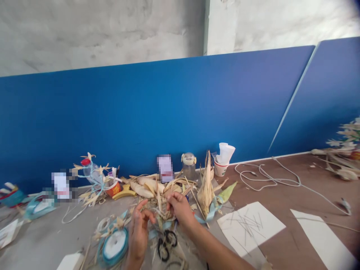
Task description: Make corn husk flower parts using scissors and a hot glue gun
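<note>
Right hand (179, 207): fingertips pinched on a bundle of dried leaf strips (159, 214), held just above the table (42, 243), near its front edge. Left hand (138, 229): fingers curled, thumb raised, close to the same strips; can't make out whether they actually grip. Black scissors (166, 244) below the hands, half buried in scraps. Teal ribbon spool (114, 245) just left of the left wrist. Paper sheet (250, 226) with thin slivers lies to the right. Both forearms are cut off by the frame.
</note>
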{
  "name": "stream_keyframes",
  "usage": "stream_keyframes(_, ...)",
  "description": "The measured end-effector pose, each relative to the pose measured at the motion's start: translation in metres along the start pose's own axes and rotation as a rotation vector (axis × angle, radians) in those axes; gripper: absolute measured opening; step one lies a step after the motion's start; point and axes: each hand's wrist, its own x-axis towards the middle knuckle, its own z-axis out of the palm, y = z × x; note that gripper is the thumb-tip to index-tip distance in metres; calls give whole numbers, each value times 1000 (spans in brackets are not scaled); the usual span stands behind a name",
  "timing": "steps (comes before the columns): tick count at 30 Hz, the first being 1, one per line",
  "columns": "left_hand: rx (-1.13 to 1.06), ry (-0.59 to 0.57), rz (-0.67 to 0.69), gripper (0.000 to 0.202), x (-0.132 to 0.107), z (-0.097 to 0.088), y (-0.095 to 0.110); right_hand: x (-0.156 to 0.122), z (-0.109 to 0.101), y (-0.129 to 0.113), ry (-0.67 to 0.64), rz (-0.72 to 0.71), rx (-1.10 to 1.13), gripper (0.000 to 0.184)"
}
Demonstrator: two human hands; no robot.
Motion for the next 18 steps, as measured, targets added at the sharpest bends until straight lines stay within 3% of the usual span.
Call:
stream_keyframes(3, 262, 157, 63, 48, 11, -11, -6, 4, -7, -5, 11, -21, 2, 19)
stream_keyframes(5, 516, 254, 188, 43, 18, -17, -8, 4, -8, -6, -4, -17, -7, 17)
stream_keyframes(7, 705, 280, 332, 42, 21, -20, -8, 2, -5, -3, -41, 4, -26, 16)
stream_keyframes(11, 861, 246, 540, 38, 15, -16, -6, -8, 9, 9, -153, 50, -63, 15)
stream_keyframes(14, 895, 159, 647, 38, 7, -13, -6, -15, 19, 18, -265, 53, -69, 26)
stream_keyframes(18, 900, 0, 654, 37, 3, -14, -11, -15, 23, 28, -400, 44, -92, 25)
